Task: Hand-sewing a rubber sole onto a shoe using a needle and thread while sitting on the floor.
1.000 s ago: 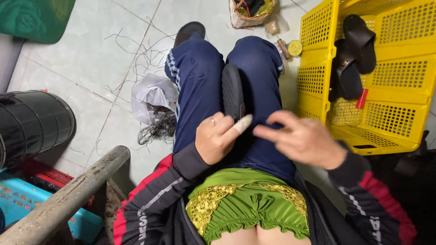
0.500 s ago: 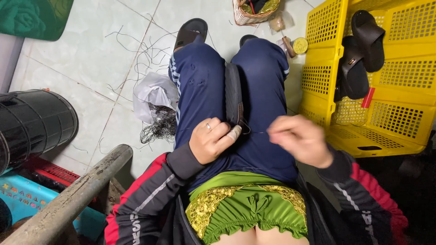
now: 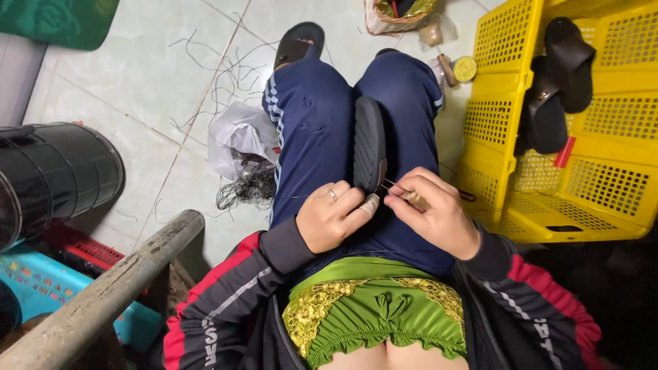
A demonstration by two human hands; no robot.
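Nearest the camera, a green ruffled garment with gold sequin trim is seen at the waist, flanked by black jacket sleeves with red and white stripes. Just beyond it, the left hand, ringed on one finger and with a pale cap on a fingertip, is closed in a grip around the near end of a black rubber sandal sole, which is held on edge between the navy-trousered thighs. The right hand is pinched shut on a thin needle-like tool, its tip touching the sole's near edge; a fine thread is seen running leftward across the thigh. To the left, a weathered grey wooden rail and a black cylindrical wire cage border the lap closely. Open pale-tiled floor is left beyond these, scattered with loose threads and a white plastic bag with black netting. To the right, a yellow perforated plastic crate, holding dark sandals, stands close beside the right leg. Farthest off, a small yellow-lidded tin lies near the feet.
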